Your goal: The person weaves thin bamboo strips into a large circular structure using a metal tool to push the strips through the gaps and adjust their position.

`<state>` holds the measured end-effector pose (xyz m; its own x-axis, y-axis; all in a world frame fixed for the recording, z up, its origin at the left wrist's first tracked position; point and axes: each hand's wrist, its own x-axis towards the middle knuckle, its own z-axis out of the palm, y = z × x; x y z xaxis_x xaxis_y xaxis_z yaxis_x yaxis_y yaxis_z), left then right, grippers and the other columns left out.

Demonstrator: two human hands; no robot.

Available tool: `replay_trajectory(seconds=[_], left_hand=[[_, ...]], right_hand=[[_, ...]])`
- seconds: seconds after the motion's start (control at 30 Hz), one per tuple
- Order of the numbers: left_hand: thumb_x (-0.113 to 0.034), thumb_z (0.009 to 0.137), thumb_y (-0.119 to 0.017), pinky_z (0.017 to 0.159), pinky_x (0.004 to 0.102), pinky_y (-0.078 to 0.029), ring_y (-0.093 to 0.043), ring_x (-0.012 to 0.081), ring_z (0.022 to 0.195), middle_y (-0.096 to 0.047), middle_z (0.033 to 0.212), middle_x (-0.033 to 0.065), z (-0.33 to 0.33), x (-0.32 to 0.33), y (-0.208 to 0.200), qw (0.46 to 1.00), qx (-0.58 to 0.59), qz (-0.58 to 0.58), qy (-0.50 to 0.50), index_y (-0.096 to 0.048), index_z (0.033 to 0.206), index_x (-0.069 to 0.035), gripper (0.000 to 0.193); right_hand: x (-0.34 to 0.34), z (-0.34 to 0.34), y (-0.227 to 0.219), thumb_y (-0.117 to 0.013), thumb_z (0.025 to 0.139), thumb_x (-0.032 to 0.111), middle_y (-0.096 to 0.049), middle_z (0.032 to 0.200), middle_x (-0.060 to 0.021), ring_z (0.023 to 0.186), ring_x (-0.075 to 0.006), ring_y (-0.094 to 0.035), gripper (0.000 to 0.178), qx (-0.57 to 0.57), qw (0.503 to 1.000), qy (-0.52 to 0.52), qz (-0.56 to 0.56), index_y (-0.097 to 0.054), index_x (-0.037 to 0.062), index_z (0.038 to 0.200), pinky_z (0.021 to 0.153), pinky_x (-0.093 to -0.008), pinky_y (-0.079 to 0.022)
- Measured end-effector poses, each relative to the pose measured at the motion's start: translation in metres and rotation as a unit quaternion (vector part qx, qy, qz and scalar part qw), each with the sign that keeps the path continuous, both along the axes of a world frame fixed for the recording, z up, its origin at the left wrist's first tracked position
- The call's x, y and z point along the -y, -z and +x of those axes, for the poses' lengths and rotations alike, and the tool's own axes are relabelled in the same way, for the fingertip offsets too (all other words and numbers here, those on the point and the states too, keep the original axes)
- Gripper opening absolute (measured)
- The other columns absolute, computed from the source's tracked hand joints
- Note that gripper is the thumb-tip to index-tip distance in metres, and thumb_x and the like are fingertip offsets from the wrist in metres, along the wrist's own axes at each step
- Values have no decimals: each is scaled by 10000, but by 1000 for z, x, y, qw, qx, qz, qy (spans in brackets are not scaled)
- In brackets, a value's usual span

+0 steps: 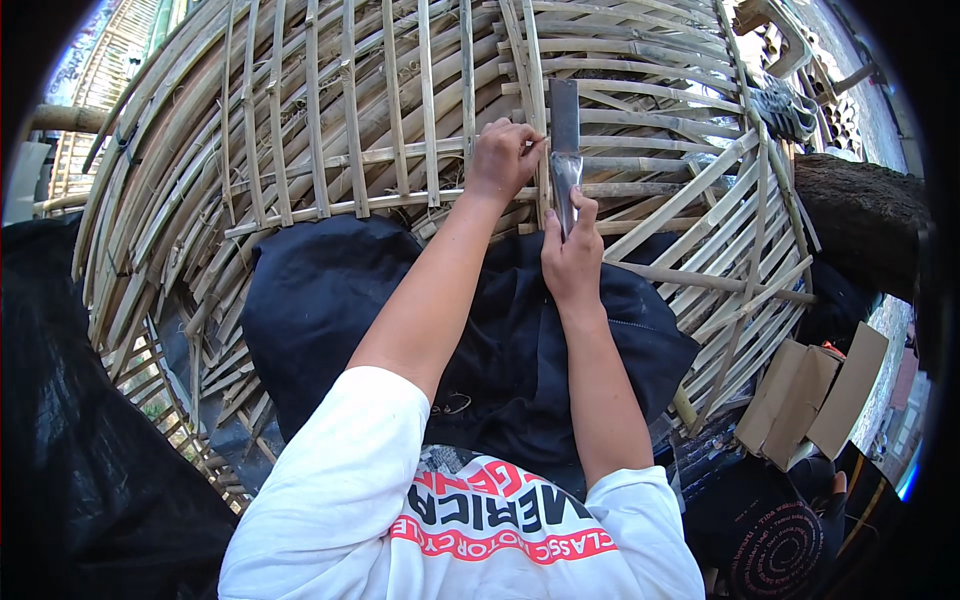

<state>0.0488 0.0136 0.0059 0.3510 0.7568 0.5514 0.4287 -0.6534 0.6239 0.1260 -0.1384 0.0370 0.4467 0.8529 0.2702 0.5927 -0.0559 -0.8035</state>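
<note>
My right hand (575,255) is wrapped round the silver handle of a knife (565,120). Its broad, square-ended grey blade points away from me. Just left of the blade, my left hand (502,160) is closed, fingertips pinched on a thin bamboo strip (544,185) that runs alongside the knife. Whether the blade touches the strip cannot be made out. Under and beyond both hands spreads a large curved stack of split bamboo slats (400,110), some laid crosswise over others. Dark cloth (480,340) covers my lap below the forearms.
At the right are an open cardboard box (805,395), a thick dark log (860,215) and a grey striped shoe (783,110). Crossed bamboo slats (720,250) fan out nearer my right arm. Black sheeting (90,430) hangs at the left. A dark printed cloth item (775,545) lies lower right.
</note>
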Motion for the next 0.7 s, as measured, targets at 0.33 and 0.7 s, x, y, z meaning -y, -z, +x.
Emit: replay_trajectory(seconds=[0.33,0.7], left_hand=[[-100,696,-768,635,405,-466,-581,286,672,-579,645,86,2,-3,2,1000,-14,5,-3,-696,775,-68,112],[-83,698,-738,630,408,-463,-577,282,662,-567,650,91,1,-2,2,1000,11,-14,-2,-682,768,-65,92]], right_hand=[[0,2,-5,-553,945,92,-622,1100,-306,997,-501,-601,298,9,995,-12,-102,-417,55,1208,817,-518,-483],[-1,0,1,-572,929,110,-618,999,-269,879,-473,-619,353,43,999,-8,-14,-430,56,1248,733,-531,-490]])
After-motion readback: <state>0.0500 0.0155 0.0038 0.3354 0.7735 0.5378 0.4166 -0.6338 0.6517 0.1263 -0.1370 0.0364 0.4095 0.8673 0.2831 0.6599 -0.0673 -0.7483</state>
